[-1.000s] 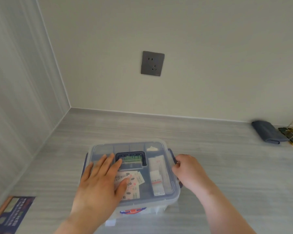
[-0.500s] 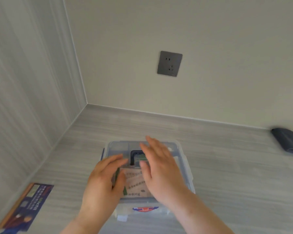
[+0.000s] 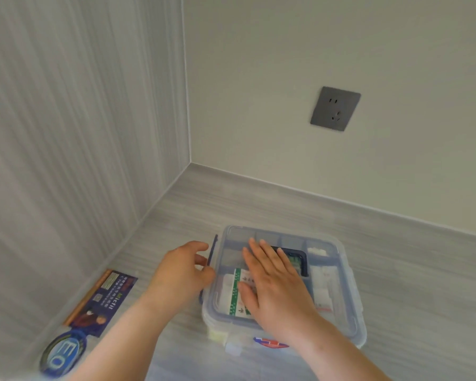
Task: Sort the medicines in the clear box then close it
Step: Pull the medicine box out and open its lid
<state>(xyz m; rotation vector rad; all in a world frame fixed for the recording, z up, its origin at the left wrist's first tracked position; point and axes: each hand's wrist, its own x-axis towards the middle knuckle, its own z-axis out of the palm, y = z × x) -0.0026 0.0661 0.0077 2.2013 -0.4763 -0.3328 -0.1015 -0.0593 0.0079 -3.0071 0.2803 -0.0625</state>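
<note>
The clear box (image 3: 349, 303) sits on the grey counter with its lid on. Through the lid show a green-and-white medicine packet (image 3: 235, 294) and white packets (image 3: 323, 287) on the right side. My right hand (image 3: 275, 287) lies flat on the lid, fingers spread, covering the dark blue handle (image 3: 301, 259). My left hand (image 3: 180, 272) is at the box's left side, fingertips against the blue side latch (image 3: 212, 250), which stands out from the box wall.
A dark blue printed box (image 3: 101, 301) lies flat at the left by the wall, with a round blue-green item (image 3: 62, 353) in front of it. A grey wall socket (image 3: 335, 108) is on the back wall. The box stands near the counter's left corner.
My left hand left the lid and went to the box's left latch. My right hand moved from the right latch onto the lid. The view has swung left.
</note>
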